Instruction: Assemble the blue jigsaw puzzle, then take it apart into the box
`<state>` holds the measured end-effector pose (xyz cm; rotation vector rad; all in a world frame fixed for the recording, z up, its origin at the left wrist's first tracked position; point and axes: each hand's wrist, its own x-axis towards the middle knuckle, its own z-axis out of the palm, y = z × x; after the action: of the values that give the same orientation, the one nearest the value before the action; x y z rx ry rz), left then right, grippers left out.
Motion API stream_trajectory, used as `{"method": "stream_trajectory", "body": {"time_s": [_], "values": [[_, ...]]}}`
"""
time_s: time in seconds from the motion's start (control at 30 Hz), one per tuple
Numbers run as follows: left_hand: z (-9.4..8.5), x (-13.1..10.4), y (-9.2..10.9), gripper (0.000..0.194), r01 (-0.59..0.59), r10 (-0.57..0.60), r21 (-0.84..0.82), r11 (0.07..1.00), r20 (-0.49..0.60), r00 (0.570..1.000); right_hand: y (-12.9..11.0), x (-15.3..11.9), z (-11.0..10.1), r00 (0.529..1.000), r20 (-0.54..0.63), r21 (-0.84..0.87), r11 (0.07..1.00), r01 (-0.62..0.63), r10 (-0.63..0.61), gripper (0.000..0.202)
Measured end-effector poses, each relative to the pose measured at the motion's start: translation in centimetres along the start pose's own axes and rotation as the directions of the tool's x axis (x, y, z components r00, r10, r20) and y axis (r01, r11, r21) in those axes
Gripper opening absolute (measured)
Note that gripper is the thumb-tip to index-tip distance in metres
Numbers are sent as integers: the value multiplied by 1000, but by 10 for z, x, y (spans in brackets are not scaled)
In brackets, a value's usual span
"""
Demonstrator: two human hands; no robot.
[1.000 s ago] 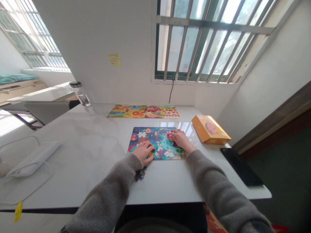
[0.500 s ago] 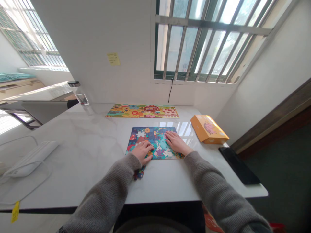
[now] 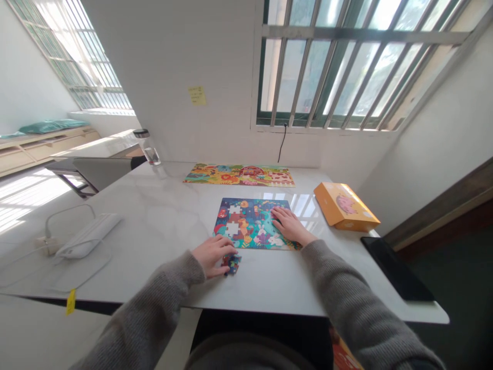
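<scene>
A dark blue and teal jigsaw puzzle [image 3: 252,226] with rabbits lies flat on the white table, with white gaps showing on its left side. Just below its lower left edge is a small group of loose puzzle pieces [image 3: 232,263]. My left hand [image 3: 214,255] is at these pieces, fingers spread and curved over their left side, partly covering them. My right hand [image 3: 289,225] rests flat on the right part of the puzzle, fingers extended and holding nothing.
Behind the puzzle lies a long farm-animal picture strip [image 3: 241,175]. An orange box [image 3: 345,205] and a black phone-like slab [image 3: 396,268] are at the right. A bottle [image 3: 148,147] stands back left; a white power strip [image 3: 89,235] with cables lies at the left.
My left hand has moved off the puzzle, down and left to the loose pieces, uncovering the puzzle's left part. My right hand stays on the puzzle. The head view has shifted left.
</scene>
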<state>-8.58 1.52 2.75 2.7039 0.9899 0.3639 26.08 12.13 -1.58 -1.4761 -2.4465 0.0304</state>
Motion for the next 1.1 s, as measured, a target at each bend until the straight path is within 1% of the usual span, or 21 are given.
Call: {"method": "stream_trajectory", "body": {"time_s": [0.1, 0.17, 0.23, 0.37, 0.53, 0.63, 0.73, 0.87, 0.97, 1.1], "values": [[1, -13, 2, 49, 6, -6, 2, 1000, 41, 999, 0, 0, 0, 1000, -1, 0, 1000, -9, 9, 53], [4, -15, 3, 49, -6, 7, -21, 1000, 38, 999, 0, 0, 1, 1000, -6, 1, 1000, -12, 12, 52], [8, -13, 4, 45, -27, 29, -55, 998, 28, 999, 0, 0, 1, 1000, -7, 3, 1000, -13, 13, 52], [21, 0, 13, 37, -50, 51, -69, 996, 4, 999, 0, 0, 1, 1000, -12, 4, 1000, -11, 11, 52], [34, 26, 33, 29, -67, 68, -64, 996, 6, 998, 1, -1, 0, 1000, -23, 12, 1000, 5, -5, 50], [34, 38, 42, 26, -94, 97, -55, 994, 36, 995, 1, 0, 0, 1000, -28, 16, 1000, 11, -10, 49], [31, 43, 45, 25, -101, 102, -34, 994, 46, 994, 2, 0, 1, 1000, -29, 23, 1000, 8, -8, 49], [29, 41, 42, 26, -88, 90, -87, 992, 24, 996, 1, -1, 0, 1000, -28, 31, 999, 11, -10, 50], [29, 39, 39, 28, -100, 101, -143, 985, -6, 995, 0, -1, -1, 999, -35, 31, 999, 10, -9, 49], [29, 41, 35, 23, -101, 101, -129, 987, -6, 995, 0, -1, -1, 999, -39, 34, 999, 9, -8, 49]]}}
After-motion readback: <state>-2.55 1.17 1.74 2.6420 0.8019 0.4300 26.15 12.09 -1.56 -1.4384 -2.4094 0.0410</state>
